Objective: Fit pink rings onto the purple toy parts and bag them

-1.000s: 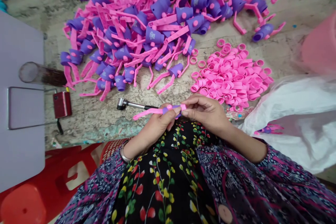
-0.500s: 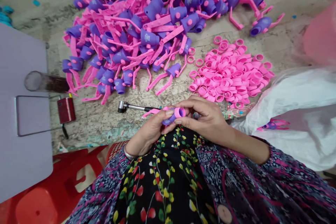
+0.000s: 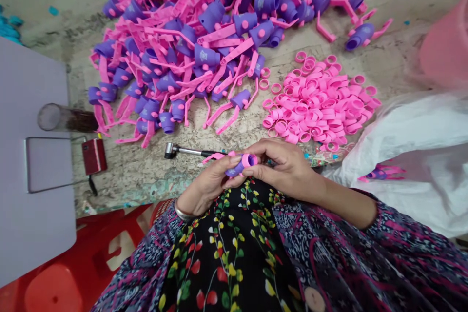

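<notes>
While gripping: left hand (image 3: 206, 183) and right hand (image 3: 283, 163) closed around a purple plastic cup (image 3: 234, 170)
Cup end: pink ring (image 3: 249, 160) seated on it
Beyond: socket wrench (image 3: 183, 150), pile of pink rings (image 3: 318, 102)

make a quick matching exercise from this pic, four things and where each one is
Things:
1. purple plastic cup with pink ring
2. loose pink plastic rings
3. steel tool with black handle
4. white plastic sack

Places:
A. heaped ahead of the right hand
B. lying ahead of the left hand
C. spread at far right
D. held between both hands

Pairs: 1-D, 2-A, 3-B, 4-C
</notes>
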`<state>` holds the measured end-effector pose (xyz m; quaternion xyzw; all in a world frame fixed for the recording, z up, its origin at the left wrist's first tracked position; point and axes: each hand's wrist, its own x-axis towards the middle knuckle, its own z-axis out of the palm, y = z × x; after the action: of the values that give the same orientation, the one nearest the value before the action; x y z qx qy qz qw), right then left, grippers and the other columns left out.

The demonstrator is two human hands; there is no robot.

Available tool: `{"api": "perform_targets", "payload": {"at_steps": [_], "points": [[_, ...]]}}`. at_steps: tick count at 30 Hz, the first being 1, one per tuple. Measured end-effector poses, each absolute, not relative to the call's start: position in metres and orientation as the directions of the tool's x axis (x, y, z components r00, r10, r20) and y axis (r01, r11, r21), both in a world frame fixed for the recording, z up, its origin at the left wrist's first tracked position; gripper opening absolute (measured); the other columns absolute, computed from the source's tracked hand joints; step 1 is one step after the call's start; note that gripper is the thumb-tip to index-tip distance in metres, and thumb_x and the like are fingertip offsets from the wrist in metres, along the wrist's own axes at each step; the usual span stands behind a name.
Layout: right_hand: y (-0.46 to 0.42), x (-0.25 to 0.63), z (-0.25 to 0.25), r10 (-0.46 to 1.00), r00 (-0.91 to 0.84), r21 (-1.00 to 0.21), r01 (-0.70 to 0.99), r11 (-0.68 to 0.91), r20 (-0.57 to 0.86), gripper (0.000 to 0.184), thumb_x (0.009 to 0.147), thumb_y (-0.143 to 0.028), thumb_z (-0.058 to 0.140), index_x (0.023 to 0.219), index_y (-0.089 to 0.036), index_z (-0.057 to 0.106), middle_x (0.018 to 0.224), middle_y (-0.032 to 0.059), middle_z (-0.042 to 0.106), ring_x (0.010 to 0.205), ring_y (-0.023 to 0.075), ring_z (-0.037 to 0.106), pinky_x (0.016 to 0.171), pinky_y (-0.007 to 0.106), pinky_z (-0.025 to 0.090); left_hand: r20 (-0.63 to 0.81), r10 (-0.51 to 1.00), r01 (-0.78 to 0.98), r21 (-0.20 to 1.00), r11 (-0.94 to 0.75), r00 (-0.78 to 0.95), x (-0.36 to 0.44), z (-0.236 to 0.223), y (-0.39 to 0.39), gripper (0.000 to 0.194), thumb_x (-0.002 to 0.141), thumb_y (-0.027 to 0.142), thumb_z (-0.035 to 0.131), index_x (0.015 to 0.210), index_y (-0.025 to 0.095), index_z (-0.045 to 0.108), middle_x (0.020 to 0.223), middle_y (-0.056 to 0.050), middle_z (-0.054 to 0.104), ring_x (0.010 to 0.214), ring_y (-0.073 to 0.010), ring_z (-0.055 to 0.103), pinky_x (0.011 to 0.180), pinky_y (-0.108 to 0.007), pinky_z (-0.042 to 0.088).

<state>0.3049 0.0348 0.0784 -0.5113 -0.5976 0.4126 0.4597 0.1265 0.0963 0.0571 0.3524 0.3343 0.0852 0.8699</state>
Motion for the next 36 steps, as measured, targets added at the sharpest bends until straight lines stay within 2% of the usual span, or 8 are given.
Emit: {"api": "perform_targets", "payload": {"at_steps": [5, 10, 14, 18, 24, 31, 36], "points": [[0.033, 0.302, 0.078, 0.997, -0.047, -0.989, 0.135, 0.062, 0.056, 0.014, 0.086, -0.028, 0.069, 0.094, -0.018, 0.069, 0.079, 0.0012, 0.068, 0.065, 0.0100, 0.058, 0.058, 0.022, 0.045, -0.505, 0.354, 0.079, 0.651, 0.755, 0.787, 0.127, 0.058, 0.095, 0.038, 0.081, 0.051, 0.057, 0.069, 0.015, 0.056, 0.043, 0.008, 0.033, 0.037, -0.0035, 0.019, 0.042, -0.023, 0.012], [0.031, 0.298, 0.072, 1.000, -0.021, -1.000, -0.004, 0.004, 0.004, 0.013, 0.083, -0.027, 0.071, 0.091, -0.017, 0.069, 0.077, 0.0008, 0.067, 0.062, 0.0090, 0.055, 0.054, 0.020, 0.043, -0.499, 0.344, 0.092, 0.661, 0.745, 0.795, 0.126, 0.055, 0.093, 0.040, 0.081, 0.053, 0.057, 0.066, 0.016, 0.052, 0.042, 0.008, 0.031, 0.036, -0.0040, 0.019, 0.041, -0.024, 0.011], [0.030, 0.298, 0.070, 0.997, -0.041, -0.986, -0.152, -0.064, -0.058, 0.015, 0.080, -0.029, 0.074, 0.087, -0.017, 0.068, 0.072, -0.0008, 0.062, 0.059, 0.0084, 0.051, 0.051, 0.020, 0.041, -0.507, 0.326, 0.118, 0.662, 0.740, 0.798, 0.126, 0.054, 0.093, 0.040, 0.081, 0.052, 0.057, 0.064, 0.018, 0.047, 0.042, 0.009, 0.030, 0.037, -0.0041, 0.018, 0.042, -0.024, 0.009], [0.028, 0.298, 0.068, 0.993, -0.058, -0.968, -0.225, -0.112, -0.102, 0.018, 0.078, -0.031, 0.076, 0.087, -0.017, 0.069, 0.067, -0.0021, 0.058, 0.057, 0.0085, 0.049, 0.050, 0.021, 0.040, -0.512, 0.320, 0.148, 0.679, 0.719, 0.797, 0.126, 0.052, 0.093, 0.043, 0.082, 0.053, 0.056, 0.061, 0.018, 0.043, 0.043, 0.008, 0.028, 0.039, -0.0043, 0.017, 0.044, -0.025, 0.009], [0.023, 0.299, 0.062, 0.998, -0.028, -0.988, -0.142, -0.065, -0.062, 0.019, 0.081, -0.031, 0.073, 0.093, -0.016, 0.070, 0.074, 0.0007, 0.062, 0.062, 0.0097, 0.053, 0.054, 0.022, 0.042, -0.524, 0.298, 0.171, 0.671, 0.722, 0.798, 0.125, 0.050, 0.093, 0.043, 0.083, 0.054, 0.055, 0.062, 0.018, 0.043, 0.046, 0.009, 0.029, 0.039, -0.0039, 0.016, 0.044, -0.026, 0.007], [0.021, 0.302, 0.058, 0.999, -0.039, -0.996, -0.088, 0.027, 0.030, 0.015, 0.082, -0.029, 0.072, 0.090, -0.017, 0.068, 0.074, 0.0000, 0.062, 0.061, 0.0093, 0.053, 0.054, 0.022, 0.042, -0.572, 0.263, 0.212, 0.632, 0.746, 0.777, 0.126, 0.052, 0.093, 0.038, 0.082, 0.049, 0.056, 0.064, 0.018, 0.044, 0.046, 0.009, 0.028, 0.039, -0.0041, 0.015, 0.045, -0.026, 0.006], [0.019, 0.302, 0.055, 0.998, -0.045, -0.998, -0.044, 0.033, 0.035, 0.016, 0.084, -0.030, 0.071, 0.092, -0.017, 0.068, 0.073, -0.0005, 0.061, 0.061, 0.0093, 0.053, 0.053, 0.022, 0.041, -0.559, 0.213, 0.248, 0.634, 0.733, 0.802, 0.128, 0.055, 0.095, 0.040, 0.083, 0.051, 0.054, 0.065, 0.017, 0.046, 0.043, 0.009, 0.028, 0.038, -0.0038, 0.015, 0.043, -0.025, 0.008]]}}
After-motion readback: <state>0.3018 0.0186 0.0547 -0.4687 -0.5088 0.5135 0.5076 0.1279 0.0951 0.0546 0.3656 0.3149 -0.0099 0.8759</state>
